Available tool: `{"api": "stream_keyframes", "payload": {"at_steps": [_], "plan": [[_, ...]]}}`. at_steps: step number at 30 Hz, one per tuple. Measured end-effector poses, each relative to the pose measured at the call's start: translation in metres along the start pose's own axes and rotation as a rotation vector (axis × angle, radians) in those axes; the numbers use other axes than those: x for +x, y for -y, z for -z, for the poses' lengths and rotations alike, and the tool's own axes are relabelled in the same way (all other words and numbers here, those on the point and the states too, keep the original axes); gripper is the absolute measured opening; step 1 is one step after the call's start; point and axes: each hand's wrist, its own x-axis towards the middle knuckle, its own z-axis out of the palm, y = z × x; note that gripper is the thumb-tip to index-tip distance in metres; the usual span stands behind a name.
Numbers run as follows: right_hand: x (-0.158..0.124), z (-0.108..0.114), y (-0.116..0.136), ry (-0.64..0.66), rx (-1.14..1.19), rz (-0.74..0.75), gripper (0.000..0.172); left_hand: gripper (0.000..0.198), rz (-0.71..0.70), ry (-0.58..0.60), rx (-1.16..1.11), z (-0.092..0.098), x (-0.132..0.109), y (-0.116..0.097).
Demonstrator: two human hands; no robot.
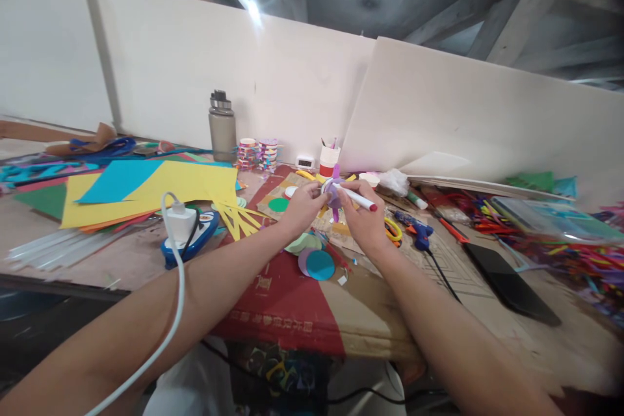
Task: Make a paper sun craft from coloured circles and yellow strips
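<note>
At the middle of the table, my left hand (pixel 305 207) is closed on the left side of a small purple craft piece (pixel 331 192) with a pale rim. My right hand (pixel 363 218) grips a white marker (pixel 358 197) with a red end; its other end points left and meets the craft piece. Purple strips stick out above and below the piece. Below my hands lie a blue paper circle (pixel 320 265) and a green paper circle (pixel 278 205), with pale round pieces beside the blue one. The marker's tip is too small to make out.
Yellow sheets (pixel 146 192) and a blue power strip (pixel 209 227) with a white cable lie left. A bottle (pixel 223 127) and a cup (pixel 329 159) stand at the back. A glue gun (pixel 419 231), a black phone (pixel 509 283) and colourful strips (pixel 585 266) lie right.
</note>
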Motion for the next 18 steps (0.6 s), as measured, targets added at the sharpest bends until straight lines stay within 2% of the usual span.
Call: {"api": "stream_keyframes", "payload": {"at_steps": [18], "plan": [[0.0009,0.0011,0.0012,-0.024,-0.047,0.014,0.014,0.02,-0.021,0.013,0.01,-0.0005,-0.0013,-0.0007]]}}
